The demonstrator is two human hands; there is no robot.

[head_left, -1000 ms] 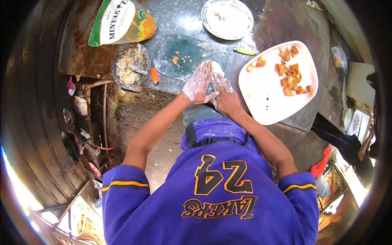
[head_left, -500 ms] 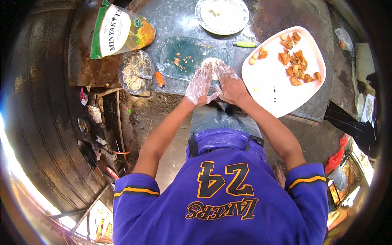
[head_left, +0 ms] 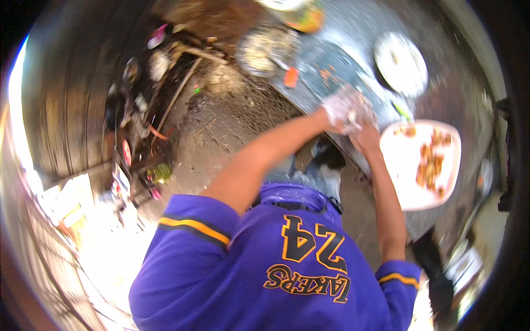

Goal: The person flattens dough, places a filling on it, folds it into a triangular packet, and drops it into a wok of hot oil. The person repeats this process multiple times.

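Note:
My left hand [head_left: 340, 108], whitened with flour, meets my right hand [head_left: 363, 127] at the table's near edge, beside the bluish-green board [head_left: 342, 58]. Motion smears the fingers of both hands. A pale patch shows between them; I cannot tell whether it is dough or floury skin. Reddish-brown crumbs [head_left: 328, 72] lie on the board. Right of my hands stands a pale pink tray [head_left: 395, 171] holding several browned, fried-looking pieces [head_left: 430, 165]. A green-handled tool [head_left: 402, 109] rests between the board and the tray.
A bowl [head_left: 241, 59] of pale shreds with a spoon stands left of the board, near a small orange object [head_left: 291, 77]. Behind it is a partly cut-off pouch [head_left: 306, 21]. A white plate [head_left: 415, 85] sits at the far right. Dirt floor [head_left: 221, 118] lies at left.
The whole view has swung and blurred, with the table now slanting to the right. My hands have come off the board to its near edge and closer together. The pale round dough no longer shows clearly.

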